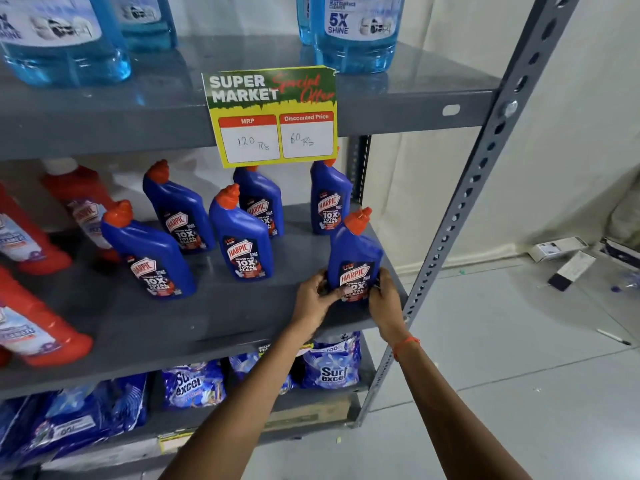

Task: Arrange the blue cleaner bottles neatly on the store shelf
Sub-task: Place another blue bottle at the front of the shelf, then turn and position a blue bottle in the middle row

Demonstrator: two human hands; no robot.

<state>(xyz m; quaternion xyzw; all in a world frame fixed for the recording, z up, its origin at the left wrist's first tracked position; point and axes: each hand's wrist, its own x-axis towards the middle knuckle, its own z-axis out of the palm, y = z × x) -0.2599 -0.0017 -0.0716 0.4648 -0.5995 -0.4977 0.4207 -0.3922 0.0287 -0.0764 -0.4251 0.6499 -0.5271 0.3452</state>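
Several blue cleaner bottles with orange caps stand on the grey middle shelf (145, 323). One blue bottle (355, 251) stands upright at the front right corner. My left hand (317, 299) grips its lower left side and my right hand (384, 301) grips its lower right side. The other blue bottles stand scattered behind and to the left: one at the front left (152, 254), one in the middle (242, 237), and three further back (178, 206) (261, 200) (329, 199).
Red cleaner bottles (38, 327) fill the shelf's left part. A yellow price sign (272, 116) hangs from the upper shelf, which holds light-blue liquid bottles (356, 32). Detergent packs (329, 368) lie on the lower shelf. The slotted upright post (460, 209) stands right of my hands.
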